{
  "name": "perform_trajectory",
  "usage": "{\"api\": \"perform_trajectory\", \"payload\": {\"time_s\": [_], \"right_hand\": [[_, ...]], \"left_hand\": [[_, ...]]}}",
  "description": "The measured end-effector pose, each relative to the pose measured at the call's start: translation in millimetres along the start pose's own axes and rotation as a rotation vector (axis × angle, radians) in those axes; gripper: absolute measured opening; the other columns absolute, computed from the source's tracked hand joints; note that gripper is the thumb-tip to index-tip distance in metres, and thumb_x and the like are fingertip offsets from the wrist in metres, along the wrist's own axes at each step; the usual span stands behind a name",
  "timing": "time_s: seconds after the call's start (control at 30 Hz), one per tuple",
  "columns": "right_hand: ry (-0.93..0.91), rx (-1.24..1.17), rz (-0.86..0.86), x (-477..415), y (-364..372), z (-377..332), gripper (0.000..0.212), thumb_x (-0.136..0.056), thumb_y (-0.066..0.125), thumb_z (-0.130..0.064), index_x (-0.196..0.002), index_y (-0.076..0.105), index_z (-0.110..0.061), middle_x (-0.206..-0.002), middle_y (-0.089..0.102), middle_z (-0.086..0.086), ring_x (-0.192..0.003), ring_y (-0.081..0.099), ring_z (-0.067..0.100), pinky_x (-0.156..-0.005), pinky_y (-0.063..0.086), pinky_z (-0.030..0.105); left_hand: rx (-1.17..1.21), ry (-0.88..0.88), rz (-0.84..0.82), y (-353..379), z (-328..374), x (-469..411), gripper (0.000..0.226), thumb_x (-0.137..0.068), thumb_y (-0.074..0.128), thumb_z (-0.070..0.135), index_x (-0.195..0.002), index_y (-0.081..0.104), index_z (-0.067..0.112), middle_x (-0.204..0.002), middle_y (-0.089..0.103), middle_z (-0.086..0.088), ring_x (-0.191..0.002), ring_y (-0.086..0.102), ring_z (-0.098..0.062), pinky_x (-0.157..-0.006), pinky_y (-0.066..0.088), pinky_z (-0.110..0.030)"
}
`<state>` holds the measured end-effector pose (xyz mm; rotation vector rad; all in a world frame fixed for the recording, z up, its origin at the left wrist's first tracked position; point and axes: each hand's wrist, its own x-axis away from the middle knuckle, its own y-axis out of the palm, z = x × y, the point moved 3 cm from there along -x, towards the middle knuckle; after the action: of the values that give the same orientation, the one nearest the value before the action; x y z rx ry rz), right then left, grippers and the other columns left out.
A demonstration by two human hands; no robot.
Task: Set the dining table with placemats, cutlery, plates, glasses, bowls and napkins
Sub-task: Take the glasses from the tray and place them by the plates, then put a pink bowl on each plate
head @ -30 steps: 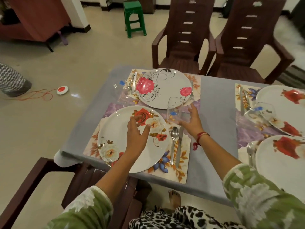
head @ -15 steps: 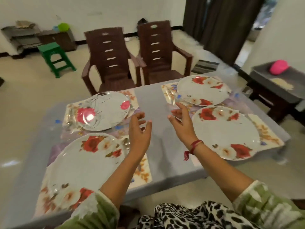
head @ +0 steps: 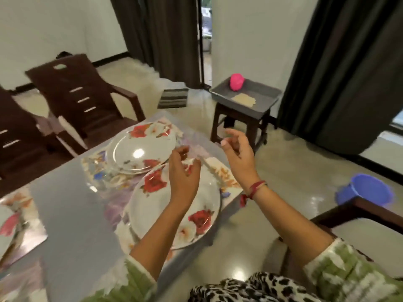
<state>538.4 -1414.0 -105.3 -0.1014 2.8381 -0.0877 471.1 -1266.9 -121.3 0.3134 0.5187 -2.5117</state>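
The left hand (head: 184, 177) hovers above the near plate (head: 148, 214), fingers loosely curled, holding nothing. The right hand (head: 238, 153), likewise loose and empty, hangs right of that plate. A second plate (head: 139, 149) lies just behind it.

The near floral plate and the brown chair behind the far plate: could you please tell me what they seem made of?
Near plate: probably glazed ceramic or melamine, glossy white with printed red flowers. Brown chair: likely moulded plastic, smooth one-piece back with slots.
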Motion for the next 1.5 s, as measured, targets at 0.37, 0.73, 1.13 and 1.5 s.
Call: {"api": "perform_trajectory", "payload": {"time_s": [0.37,0.73,1.13,1.5], "right_hand": [[0.078,0.056,0.143,-127.6,-83.4,58.1,0.027,-0.095,0.055,-0.017,-0.122,0.053,-0.017,-0.098,0.056,-0.011,-0.089,0.055,-0.01,-0.08,0.045,0.01],[0.159,0.119,0.125,-271.2,-121.4,124.8,0.028,-0.096,0.053,-0.023,-0.124,0.051,-0.018,-0.095,0.053,-0.01,-0.088,0.052,-0.009,-0.075,0.042,0.003],[0.297,0.125,0.068,-462.2,-238.8,262.6,0.024,-0.095,0.055,-0.025,-0.119,0.055,-0.021,-0.103,0.057,0.0,-0.092,0.055,0.005,-0.078,0.045,0.011],[0.276,0.07,-0.096,-576.4,-228.4,294.3,0.019,-0.094,0.056,-0.016,-0.112,0.053,-0.021,-0.11,0.057,0.012,-0.096,0.054,0.012,-0.077,0.035,-0.003]], "left_hand": [[0.113,0.061,-0.19,161.4,17.8,-92.2,0.041,-0.09,0.062,0.016,-0.113,0.041,0.043,-0.119,0.049,0.017,-0.112,0.049,-0.001,-0.089,0.047,-0.023],[-0.132,0.008,-0.256,276.7,-15.1,-201.3,0.037,-0.089,0.062,0.023,-0.123,0.047,0.019,-0.122,0.048,0.002,-0.114,0.042,-0.009,-0.096,0.038,-0.026],[-0.275,-0.197,-0.194,470.3,-48.2,-305.7,0.036,-0.087,0.064,0.023,-0.12,0.05,0.017,-0.117,0.05,0.002,-0.113,0.045,-0.013,-0.1,0.041,-0.035],[-0.285,-0.241,-0.055,500.7,-34.7,-407.5,0.036,-0.089,0.061,0.02,-0.121,0.047,0.02,-0.116,0.041,0.012,-0.117,0.041,-0.01,-0.098,0.033,-0.026]]}}
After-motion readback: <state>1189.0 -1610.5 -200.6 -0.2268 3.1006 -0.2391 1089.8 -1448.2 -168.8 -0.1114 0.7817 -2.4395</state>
